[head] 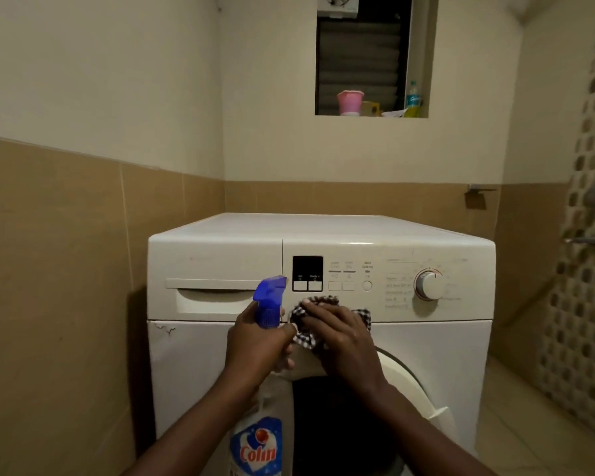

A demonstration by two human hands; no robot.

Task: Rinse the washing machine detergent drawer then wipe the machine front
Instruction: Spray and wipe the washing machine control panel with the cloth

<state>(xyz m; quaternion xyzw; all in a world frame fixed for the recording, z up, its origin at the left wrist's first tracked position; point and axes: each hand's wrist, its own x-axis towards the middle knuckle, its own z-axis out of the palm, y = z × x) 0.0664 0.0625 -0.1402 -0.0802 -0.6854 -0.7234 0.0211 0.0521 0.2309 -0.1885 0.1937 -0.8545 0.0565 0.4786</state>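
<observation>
White machine (426,355), checked cloth (304,338), blue sprayer (269,297).

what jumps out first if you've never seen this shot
The blue-topped spray bottle in the left hand, centre frame, beside the right hand pressing a checked cloth against the white washing machine below its control panel. Behind, a pink pot sits on the window ledge.

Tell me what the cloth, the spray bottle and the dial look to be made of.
Cloth: woven fabric, going by its dark-and-white check and soft bunching.
Spray bottle: plastic, with a glossy blue trigger head and a pale body under a printed label.
Dial: likely smooth white moulded plastic.
</observation>
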